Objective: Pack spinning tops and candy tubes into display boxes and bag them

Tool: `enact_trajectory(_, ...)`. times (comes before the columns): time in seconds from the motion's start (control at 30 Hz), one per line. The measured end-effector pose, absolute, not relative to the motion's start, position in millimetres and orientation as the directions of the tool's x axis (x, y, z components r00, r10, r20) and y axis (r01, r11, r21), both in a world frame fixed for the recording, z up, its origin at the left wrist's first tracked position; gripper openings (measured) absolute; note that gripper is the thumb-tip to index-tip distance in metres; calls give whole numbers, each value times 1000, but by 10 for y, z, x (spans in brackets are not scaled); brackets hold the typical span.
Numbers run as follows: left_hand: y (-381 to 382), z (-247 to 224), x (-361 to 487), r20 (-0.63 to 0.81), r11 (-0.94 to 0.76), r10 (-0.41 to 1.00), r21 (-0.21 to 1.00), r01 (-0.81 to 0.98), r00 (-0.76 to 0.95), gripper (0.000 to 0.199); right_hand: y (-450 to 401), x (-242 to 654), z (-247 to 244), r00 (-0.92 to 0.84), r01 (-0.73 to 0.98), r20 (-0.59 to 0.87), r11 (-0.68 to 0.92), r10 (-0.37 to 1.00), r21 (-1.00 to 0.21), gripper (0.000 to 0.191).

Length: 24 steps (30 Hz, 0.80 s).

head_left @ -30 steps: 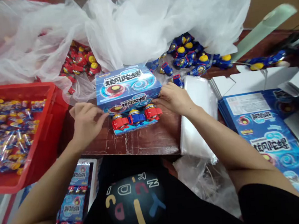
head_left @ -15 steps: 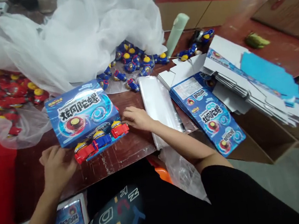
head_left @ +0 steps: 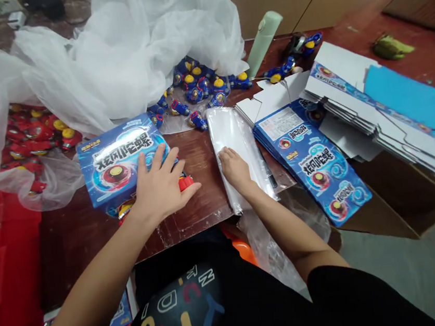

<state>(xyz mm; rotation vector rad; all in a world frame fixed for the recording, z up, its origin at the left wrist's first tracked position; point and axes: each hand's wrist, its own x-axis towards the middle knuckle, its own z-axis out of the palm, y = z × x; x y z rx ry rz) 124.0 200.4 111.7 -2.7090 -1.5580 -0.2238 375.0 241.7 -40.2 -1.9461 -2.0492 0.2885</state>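
My left hand (head_left: pixel 163 185) is open, fingers spread, above the front of a blue printed box (head_left: pixel 114 172). Under and beside it, a red-and-yellow spinning-top toy (head_left: pixel 126 209) and a red toy part (head_left: pixel 185 182) show at the box's front edge; the hand hides what lies between. My right hand (head_left: pixel 236 170) is on a stack of clear plastic bags (head_left: pixel 224 123), its fingers bent and together, pinching at the upper bag. The fingertips are partly hidden.
Blue toys (head_left: pixel 195 84) and red toys (head_left: pixel 32 137) lie in white plastic wrapping (head_left: pixel 121 48). Flat printed boxes (head_left: pixel 326 171) and folded white cartons (head_left: pixel 353 111) are stacked at right. A pale green bottle (head_left: pixel 264 42) stands behind. A red bin (head_left: pixel 12 259) is at left.
My left hand has moved from the box's left corner to over its front. My right hand has left the box's right side and come onto the plastic bags.
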Motion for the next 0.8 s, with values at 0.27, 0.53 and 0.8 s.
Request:
enact_trajectory(0.27,2023,1101,1214,139,-502,862,94,860,488,65,2428,4032,-448,81,878,153,2,985,-478,32)
enact_trajectory(0.53,2192,1541,1134,162,-510,852,471,720,498,78,2986,4346,541,162,734,342,119,926,-668,32)
enact_trajectory(0.8,2230,1888,1424,269,-425,893,767,481,361,63,2914,4061,910,66,815,204,65,977,-575,33)
